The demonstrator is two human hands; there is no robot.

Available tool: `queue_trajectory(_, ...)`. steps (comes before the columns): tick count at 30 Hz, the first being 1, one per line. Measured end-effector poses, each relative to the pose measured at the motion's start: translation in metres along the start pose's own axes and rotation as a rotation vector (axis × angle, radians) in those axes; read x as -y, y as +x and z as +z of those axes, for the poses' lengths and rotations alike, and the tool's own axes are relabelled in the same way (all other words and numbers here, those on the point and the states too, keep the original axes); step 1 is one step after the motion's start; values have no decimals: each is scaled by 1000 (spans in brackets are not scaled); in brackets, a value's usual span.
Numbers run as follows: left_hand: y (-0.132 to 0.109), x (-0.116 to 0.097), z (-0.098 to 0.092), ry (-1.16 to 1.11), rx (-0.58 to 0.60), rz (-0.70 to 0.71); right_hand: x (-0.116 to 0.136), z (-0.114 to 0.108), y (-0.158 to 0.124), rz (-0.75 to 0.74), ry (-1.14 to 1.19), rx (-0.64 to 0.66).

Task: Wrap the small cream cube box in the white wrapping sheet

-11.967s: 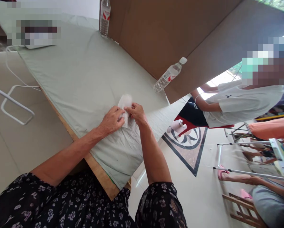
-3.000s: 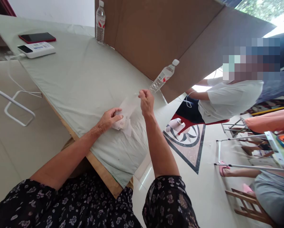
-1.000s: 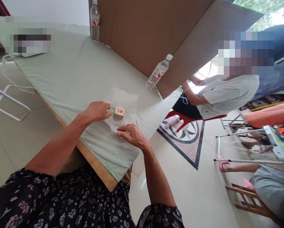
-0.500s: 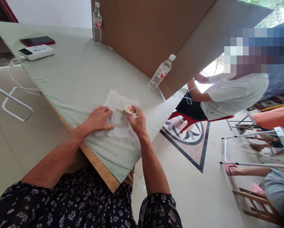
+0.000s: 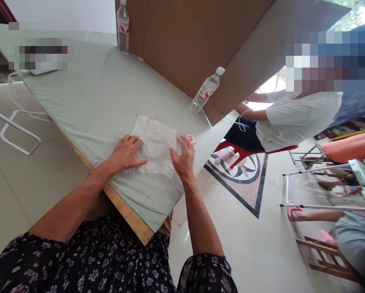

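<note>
A translucent sheet of bubble wrap (image 5: pixel 155 140) lies flat on the pale green tablecloth (image 5: pixel 87 97). My left hand (image 5: pixel 126 152) rests on its left edge with fingers spread, pressing on it and holding nothing. At the sheet's right edge is my right hand (image 5: pixel 184 156), open, its thumb apart from the fingers. Just beyond those fingertips sits a small pale block with red markings (image 5: pixel 191 139), partly hidden by the hand; whether they touch I cannot tell.
One water bottle (image 5: pixel 204 91) leans near the large brown cardboard panel (image 5: pixel 182 44); another bottle (image 5: pixel 123 30) stands upright farther back. A white device (image 5: pixel 46 65) with a cable lies at far left, partly blurred. Past the table's right side, a person in a white shirt (image 5: pixel 304 118) sits on a red chair.
My right hand has moved right and let go of the small block, which is now beside the bubble wrap. The sheet lies flatter. My left hand has stayed at its edge.
</note>
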State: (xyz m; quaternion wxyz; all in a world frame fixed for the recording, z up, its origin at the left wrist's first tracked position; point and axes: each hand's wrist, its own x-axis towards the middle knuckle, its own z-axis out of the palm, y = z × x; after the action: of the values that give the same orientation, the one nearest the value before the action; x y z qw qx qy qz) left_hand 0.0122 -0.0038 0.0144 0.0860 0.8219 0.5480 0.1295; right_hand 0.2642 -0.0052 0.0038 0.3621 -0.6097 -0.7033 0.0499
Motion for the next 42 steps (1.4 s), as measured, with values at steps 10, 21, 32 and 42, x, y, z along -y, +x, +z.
queue_trajectory(10, 2, 0, -8, -8, -56, -15, 30, 30, -7, -90, -103, 356)
queue_trajectory(21, 6, 14, 19, -82, 60, 80, 25, 30, -11, -53, -57, 337)
queue_trajectory(32, 5, 18, 18, -85, 80, 85, -37, -2, 18, 295, 23, -218)
queue_trajectory(42, 5, 15, 11, -106, 126, 73, -24, 12, 24, 183, 374, -56)
